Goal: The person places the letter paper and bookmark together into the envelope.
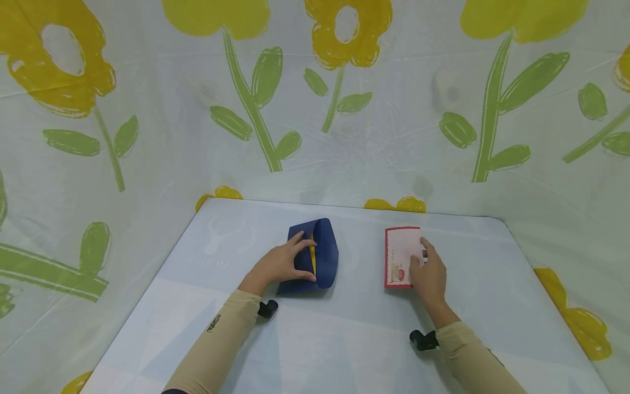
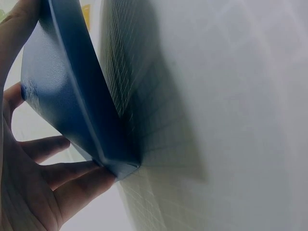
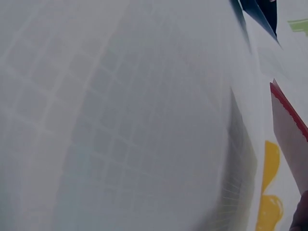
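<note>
A dark blue envelope (image 1: 326, 257) has its flap folded back toward the right, and a yellow strip (image 1: 313, 256) shows in its opening. My left hand (image 1: 281, 262) holds the envelope from the left, thumb near the lower edge of the opening and fingers near the upper part. In the left wrist view, the fingers and thumb bracket the blue envelope (image 2: 72, 82), which is tilted above the tabletop. A pale card with a red border (image 1: 400, 254) is to the right, pinched at its right edge by my right hand (image 1: 430, 276). The right wrist view catches only part of the card (image 3: 288, 130).
The pale table (image 1: 359, 339) carries faint geometric shapes and a deer-head print at its far left. Hanging sheets (image 1: 394, 142) with yellow flowers and green stems enclose the table at the back and sides. Small black cameras (image 1: 423, 340) sit at both wrists.
</note>
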Action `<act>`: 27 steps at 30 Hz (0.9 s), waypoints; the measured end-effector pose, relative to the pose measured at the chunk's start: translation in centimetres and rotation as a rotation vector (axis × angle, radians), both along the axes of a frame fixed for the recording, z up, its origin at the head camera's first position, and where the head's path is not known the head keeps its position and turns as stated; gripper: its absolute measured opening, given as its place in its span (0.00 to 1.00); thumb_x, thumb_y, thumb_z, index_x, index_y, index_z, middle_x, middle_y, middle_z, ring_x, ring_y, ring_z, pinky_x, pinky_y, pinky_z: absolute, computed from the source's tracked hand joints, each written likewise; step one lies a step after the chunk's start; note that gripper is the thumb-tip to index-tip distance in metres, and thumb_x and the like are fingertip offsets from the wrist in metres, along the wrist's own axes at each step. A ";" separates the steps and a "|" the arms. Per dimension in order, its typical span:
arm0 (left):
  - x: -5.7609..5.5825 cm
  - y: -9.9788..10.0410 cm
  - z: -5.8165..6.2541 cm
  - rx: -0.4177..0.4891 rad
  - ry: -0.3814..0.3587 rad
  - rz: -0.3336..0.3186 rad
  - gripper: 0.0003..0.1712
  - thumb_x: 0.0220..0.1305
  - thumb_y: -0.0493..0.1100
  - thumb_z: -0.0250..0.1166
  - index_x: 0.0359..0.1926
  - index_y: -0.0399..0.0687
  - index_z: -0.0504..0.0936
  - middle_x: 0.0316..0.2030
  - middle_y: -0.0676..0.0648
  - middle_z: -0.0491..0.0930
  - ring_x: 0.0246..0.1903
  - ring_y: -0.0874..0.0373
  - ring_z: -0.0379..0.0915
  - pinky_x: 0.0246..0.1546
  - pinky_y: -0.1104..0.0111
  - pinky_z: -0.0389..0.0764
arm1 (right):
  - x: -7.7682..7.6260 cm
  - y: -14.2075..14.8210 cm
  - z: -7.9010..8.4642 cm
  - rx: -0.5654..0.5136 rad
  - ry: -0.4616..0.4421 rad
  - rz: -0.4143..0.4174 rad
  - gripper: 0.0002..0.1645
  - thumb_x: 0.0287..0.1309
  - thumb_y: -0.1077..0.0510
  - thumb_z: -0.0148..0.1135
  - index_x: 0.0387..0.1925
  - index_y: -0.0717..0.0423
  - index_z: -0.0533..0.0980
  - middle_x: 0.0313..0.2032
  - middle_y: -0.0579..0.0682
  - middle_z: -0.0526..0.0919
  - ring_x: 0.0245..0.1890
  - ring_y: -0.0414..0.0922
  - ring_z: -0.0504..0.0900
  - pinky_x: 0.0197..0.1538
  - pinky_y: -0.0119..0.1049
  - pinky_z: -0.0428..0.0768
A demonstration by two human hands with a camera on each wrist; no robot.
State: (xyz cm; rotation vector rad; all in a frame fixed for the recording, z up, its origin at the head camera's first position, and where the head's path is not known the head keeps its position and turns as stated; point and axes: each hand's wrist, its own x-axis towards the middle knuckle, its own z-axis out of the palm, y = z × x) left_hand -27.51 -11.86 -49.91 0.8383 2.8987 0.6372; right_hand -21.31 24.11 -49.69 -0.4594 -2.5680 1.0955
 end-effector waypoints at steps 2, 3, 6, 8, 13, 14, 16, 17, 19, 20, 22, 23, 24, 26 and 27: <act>0.0 0.0 -0.1 0.001 0.001 0.001 0.52 0.32 0.82 0.60 0.64 0.77 0.61 0.71 0.49 0.47 0.53 0.43 0.72 0.49 0.52 0.74 | -0.1 0.0 -0.1 -0.003 0.008 0.002 0.33 0.64 0.55 0.49 0.69 0.49 0.56 0.58 0.61 0.70 0.53 0.56 0.69 0.54 0.55 0.70; 0.0 0.0 -0.1 0.002 0.002 0.002 0.52 0.32 0.82 0.60 0.64 0.77 0.61 0.71 0.49 0.48 0.53 0.43 0.72 0.49 0.52 0.74 | -0.1 0.0 -0.2 -0.003 0.011 0.004 0.33 0.64 0.55 0.49 0.69 0.49 0.56 0.57 0.61 0.70 0.52 0.56 0.69 0.53 0.55 0.70; -0.1 0.0 -0.1 0.007 0.001 0.006 0.53 0.31 0.82 0.60 0.63 0.77 0.61 0.71 0.50 0.48 0.53 0.43 0.72 0.49 0.51 0.74 | -0.3 -0.1 -0.4 0.000 0.012 0.008 0.33 0.64 0.54 0.50 0.69 0.48 0.56 0.57 0.60 0.70 0.52 0.56 0.69 0.53 0.54 0.71; -0.1 0.0 -0.1 0.007 -0.001 0.009 0.53 0.31 0.82 0.60 0.63 0.78 0.61 0.71 0.50 0.48 0.53 0.43 0.72 0.49 0.52 0.74 | -0.3 -0.1 -0.4 -0.003 0.010 0.009 0.33 0.64 0.54 0.50 0.69 0.48 0.56 0.57 0.60 0.70 0.52 0.55 0.69 0.52 0.54 0.71; -0.1 0.0 -0.2 0.006 -0.005 0.008 0.53 0.31 0.83 0.59 0.63 0.79 0.61 0.72 0.50 0.47 0.53 0.43 0.72 0.49 0.52 0.74 | -0.3 -0.3 -0.5 -0.011 0.002 0.011 0.33 0.64 0.54 0.50 0.70 0.47 0.56 0.58 0.60 0.70 0.54 0.56 0.69 0.54 0.54 0.70; -0.2 0.0 -0.2 0.004 -0.005 0.007 0.53 0.31 0.83 0.59 0.63 0.79 0.60 0.72 0.50 0.47 0.53 0.43 0.72 0.48 0.52 0.74 | -0.3 -0.4 -0.5 -0.010 0.001 0.013 0.33 0.64 0.55 0.50 0.70 0.47 0.56 0.58 0.60 0.70 0.54 0.56 0.69 0.55 0.55 0.70; -0.2 0.0 -0.2 0.000 -0.004 0.004 0.54 0.30 0.84 0.58 0.64 0.79 0.60 0.72 0.50 0.47 0.53 0.43 0.72 0.49 0.52 0.74 | -0.4 -0.5 -0.5 -0.011 0.002 0.017 0.33 0.64 0.55 0.49 0.70 0.47 0.56 0.58 0.60 0.70 0.54 0.56 0.69 0.55 0.55 0.70; -0.2 0.0 -0.2 -0.002 -0.004 0.002 0.54 0.30 0.84 0.58 0.64 0.78 0.60 0.72 0.50 0.46 0.53 0.43 0.72 0.49 0.52 0.74 | -0.4 -0.6 -0.5 -0.012 0.003 0.020 0.33 0.65 0.55 0.49 0.70 0.47 0.55 0.59 0.60 0.70 0.54 0.56 0.68 0.55 0.55 0.70; -0.2 0.0 -0.2 -0.004 -0.006 0.001 0.54 0.30 0.84 0.57 0.64 0.78 0.60 0.72 0.50 0.46 0.54 0.43 0.71 0.49 0.52 0.74 | -0.4 -0.8 -0.4 -0.011 0.004 0.024 0.33 0.64 0.54 0.50 0.70 0.47 0.55 0.59 0.59 0.69 0.54 0.55 0.68 0.55 0.54 0.70; -0.3 0.0 -0.2 -0.003 -0.007 0.002 0.54 0.30 0.84 0.58 0.64 0.78 0.60 0.72 0.50 0.46 0.54 0.43 0.71 0.50 0.52 0.74 | -0.4 -0.9 -0.3 -0.014 0.004 0.026 0.33 0.64 0.54 0.50 0.70 0.47 0.55 0.59 0.59 0.69 0.54 0.55 0.68 0.55 0.54 0.70; -0.3 0.0 -0.3 -0.001 -0.010 0.005 0.54 0.30 0.84 0.58 0.64 0.78 0.60 0.72 0.50 0.46 0.55 0.43 0.71 0.50 0.51 0.73 | -0.5 -1.1 -0.2 -0.020 0.006 0.030 0.34 0.64 0.54 0.50 0.70 0.47 0.55 0.59 0.59 0.69 0.54 0.55 0.68 0.55 0.54 0.70; -0.3 0.0 -0.3 -0.001 -0.012 0.006 0.54 0.30 0.84 0.58 0.64 0.78 0.60 0.72 0.50 0.46 0.55 0.43 0.70 0.50 0.51 0.73 | -0.5 -1.2 -0.2 -0.021 0.005 0.032 0.34 0.64 0.54 0.51 0.70 0.47 0.55 0.59 0.59 0.69 0.54 0.55 0.68 0.55 0.53 0.70; -0.2 0.1 -0.3 -0.002 -0.013 0.008 0.54 0.30 0.84 0.57 0.64 0.79 0.60 0.72 0.50 0.46 0.55 0.43 0.70 0.50 0.51 0.73 | -0.5 -1.3 -0.1 -0.022 0.008 0.036 0.34 0.64 0.54 0.51 0.70 0.47 0.55 0.59 0.59 0.69 0.54 0.55 0.68 0.54 0.53 0.71; -0.2 0.1 -0.2 -0.006 -0.016 0.015 0.54 0.29 0.85 0.57 0.63 0.80 0.60 0.72 0.51 0.46 0.55 0.43 0.70 0.51 0.51 0.73 | -0.5 -1.5 -0.1 -0.030 0.016 0.039 0.34 0.64 0.54 0.51 0.69 0.47 0.56 0.58 0.59 0.70 0.53 0.55 0.68 0.53 0.53 0.72; -0.2 0.1 -0.2 -0.009 -0.016 0.017 0.54 0.29 0.85 0.57 0.63 0.80 0.60 0.72 0.51 0.46 0.55 0.43 0.70 0.51 0.51 0.73 | -0.5 -1.6 -0.1 -0.026 0.020 0.040 0.34 0.63 0.54 0.51 0.69 0.48 0.56 0.57 0.59 0.70 0.52 0.54 0.69 0.50 0.52 0.73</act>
